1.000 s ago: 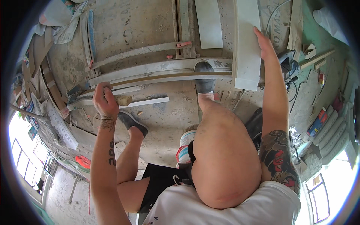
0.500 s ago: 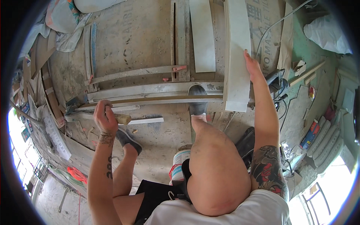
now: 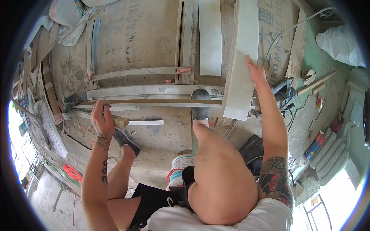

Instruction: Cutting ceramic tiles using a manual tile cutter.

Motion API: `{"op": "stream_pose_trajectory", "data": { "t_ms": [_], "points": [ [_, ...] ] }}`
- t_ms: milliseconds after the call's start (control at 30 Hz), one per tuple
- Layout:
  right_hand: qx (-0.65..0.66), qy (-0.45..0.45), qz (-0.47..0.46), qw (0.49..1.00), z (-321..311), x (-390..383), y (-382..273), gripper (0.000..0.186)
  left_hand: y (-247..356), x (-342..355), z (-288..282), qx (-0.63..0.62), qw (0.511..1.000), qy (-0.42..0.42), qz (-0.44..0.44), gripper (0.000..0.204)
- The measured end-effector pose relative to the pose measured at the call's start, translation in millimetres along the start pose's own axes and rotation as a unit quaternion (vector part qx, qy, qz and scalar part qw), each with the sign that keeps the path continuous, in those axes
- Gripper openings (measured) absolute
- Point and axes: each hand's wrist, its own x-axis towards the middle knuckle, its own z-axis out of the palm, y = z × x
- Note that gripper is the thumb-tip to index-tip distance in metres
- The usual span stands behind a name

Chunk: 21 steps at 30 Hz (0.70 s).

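Note:
My left hand (image 3: 102, 118) is closed around a tool whose blunt, tan wooden-looking end (image 3: 121, 122) sticks out to the right. A pale curved bar (image 3: 79, 113) runs from that hand leftward; whether it belongs to the tool I cannot tell. At the right, my right hand (image 3: 257, 72) grips the outer edge of a long, pale tile strip (image 3: 243, 50), thumb on its upper face, other fingers mostly hidden. This strip slants slightly, and more layers show along its left side. Its near end overlaps the long rail of a dusty metal frame (image 3: 154, 91).
Another pale strip (image 3: 210, 38) lies left of the gripped one. My shoe (image 3: 200, 104) rests across the rail. A thin white offcut (image 3: 146, 123) lies on the floor. Beyond my right forearm are a dark power tool (image 3: 282, 89) and a cable (image 3: 287, 29). A bucket (image 3: 181, 165) stands below me.
The near end of the gripped tile strip has swung left, so it now slants. My right hand has moved with it, still on its edge. My left hand keeps its grip, slightly farther left in view.

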Motion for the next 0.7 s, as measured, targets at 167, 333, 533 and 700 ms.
{"op": "stream_pose_trajectory", "data": {
  "t_ms": [167,333,533,700],
  "points": [
    [0.064,-0.03,-0.016,0.997,0.2,-8.7,-15.4,0.075,10.4,0.7,-2.8,0.032,0.998,-0.024,-0.052,0.015],
    [0.057,-0.021,0.013,0.998,-13.3,-22.5,-28.5,0.07,142.2,14.0,66.1,-0.068,0.98,-0.183,0.036,0.043],
    [0.062,-0.03,0.022,0.997,11.3,-17.2,-23.4,0.07,177.8,56.1,235.4,-0.261,0.851,-0.38,-0.251,0.052],
    [0.054,-0.048,0.07,0.995,12.7,-9.6,-15.6,0.068,194.0,53.5,255.8,-0.302,0.859,-0.339,-0.237,0.049]
  ]
}}
